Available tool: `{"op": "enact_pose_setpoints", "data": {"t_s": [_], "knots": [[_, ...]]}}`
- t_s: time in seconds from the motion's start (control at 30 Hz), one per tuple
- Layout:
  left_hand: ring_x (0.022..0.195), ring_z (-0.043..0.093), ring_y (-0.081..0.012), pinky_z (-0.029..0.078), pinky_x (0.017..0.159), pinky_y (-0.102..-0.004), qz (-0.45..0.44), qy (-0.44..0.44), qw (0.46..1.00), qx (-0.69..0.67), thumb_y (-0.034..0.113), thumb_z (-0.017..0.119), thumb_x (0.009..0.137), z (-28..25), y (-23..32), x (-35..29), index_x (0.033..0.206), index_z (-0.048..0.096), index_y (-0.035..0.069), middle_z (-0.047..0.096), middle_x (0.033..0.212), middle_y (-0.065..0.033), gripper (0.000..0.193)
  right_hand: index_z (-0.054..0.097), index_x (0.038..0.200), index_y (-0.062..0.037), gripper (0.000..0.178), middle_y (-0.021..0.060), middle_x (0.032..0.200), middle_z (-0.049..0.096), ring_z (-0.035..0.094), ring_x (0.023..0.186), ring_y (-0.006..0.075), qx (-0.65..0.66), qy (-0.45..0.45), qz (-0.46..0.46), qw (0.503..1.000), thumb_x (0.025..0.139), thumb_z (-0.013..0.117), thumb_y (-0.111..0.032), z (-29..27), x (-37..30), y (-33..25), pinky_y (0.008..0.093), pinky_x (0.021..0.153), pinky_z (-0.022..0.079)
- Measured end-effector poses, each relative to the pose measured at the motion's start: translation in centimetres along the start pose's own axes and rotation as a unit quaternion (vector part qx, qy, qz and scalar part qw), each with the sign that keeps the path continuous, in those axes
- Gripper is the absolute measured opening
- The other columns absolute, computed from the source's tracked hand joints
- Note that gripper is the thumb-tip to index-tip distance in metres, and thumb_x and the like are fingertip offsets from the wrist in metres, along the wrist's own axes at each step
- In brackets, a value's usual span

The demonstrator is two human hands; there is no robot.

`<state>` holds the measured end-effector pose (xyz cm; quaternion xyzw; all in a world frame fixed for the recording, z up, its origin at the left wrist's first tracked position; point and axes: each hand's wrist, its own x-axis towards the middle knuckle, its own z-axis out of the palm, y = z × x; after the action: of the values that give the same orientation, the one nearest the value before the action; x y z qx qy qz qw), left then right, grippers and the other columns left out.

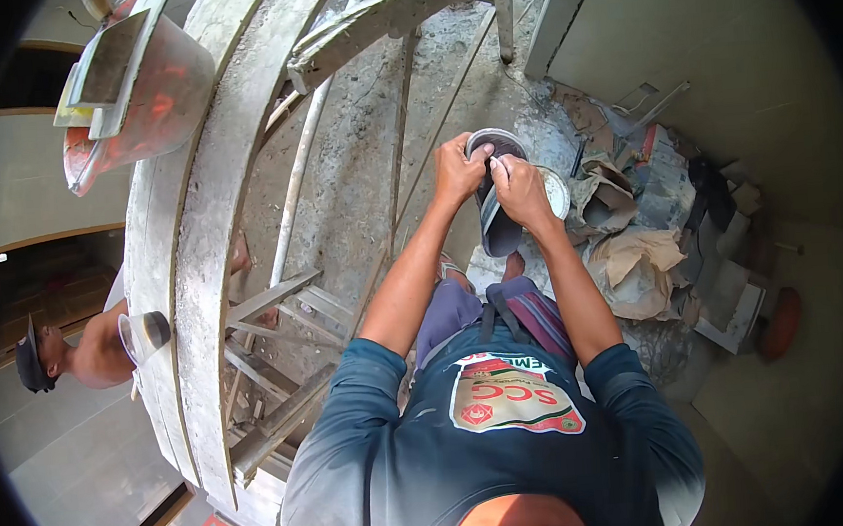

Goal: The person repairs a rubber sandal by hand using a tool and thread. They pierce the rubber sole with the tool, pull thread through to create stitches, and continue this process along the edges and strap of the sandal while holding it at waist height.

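Both my hands are up in front of my body, holding one dark, curved item (pixel 501 236) with a pale rim and a ribbed inner face; its exact kind does not show. My left hand (pixel 460 169) grips its left edge, with the thumb laid over the rim. Close beside it, my right hand (pixel 522 191) is closed, fingers pinched at the item's middle. Just behind the right hand, a round white container (pixel 554 193) is partly covered by that hand.
Curved, dusty planks (pixel 200 239) run along the left, bearing a bucket (pixel 160 86) with flat tools and a clear cup (pixel 143 336). Beyond them is another person (pixel 95 349) in a dark cap. Torn paper sacks (pixel 637 267) and debris lie by the right wall. A wooden frame (pixel 287 370) stands left of me.
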<state>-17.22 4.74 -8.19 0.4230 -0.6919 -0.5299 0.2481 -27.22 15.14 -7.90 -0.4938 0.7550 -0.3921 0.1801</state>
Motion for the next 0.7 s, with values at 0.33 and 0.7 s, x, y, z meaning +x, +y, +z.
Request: {"op": "enact_pose_setpoints", "data": {"t_s": [0.33, 0.7], "knots": [[0.115, 0.061, -0.0235, 0.045, 0.098, -0.0384, -0.242, 0.04, 0.967, -0.065, 0.044, 0.063, 0.097, -3.3, -9.7, -10.6, 0.146, 0.045, 0.008, 0.065, 0.122, -0.0206, 0.064, 0.069, 0.095, 0.0072, 0.041, 0.0344, 0.095, 0.066, 0.064, 0.095, 0.0511, -0.053, -0.266, 0.17, 0.947, 0.099, 0.05, -0.029, 11.2, -2.9, 16.1, 0.0566, 0.086, 0.05], [0.114, 0.064, -0.0269, 0.047, 0.098, -0.037, -0.366, 0.046, 0.929, 0.013, 0.04, 0.064, 0.097, -10.7, -18.8, -25.6, 0.138, 0.053, 0.004, 0.067, 0.12, -0.0213, 0.056, 0.067, 0.121, -0.0036, 0.045, 0.0216, 0.128, 0.063, 0.058, 0.124, 0.0393, -0.229, -0.454, 0.308, 0.804, 0.099, 0.052, -0.04, 17.1, -4.6, 20.2, 0.0481, 0.104, 0.046]]}}
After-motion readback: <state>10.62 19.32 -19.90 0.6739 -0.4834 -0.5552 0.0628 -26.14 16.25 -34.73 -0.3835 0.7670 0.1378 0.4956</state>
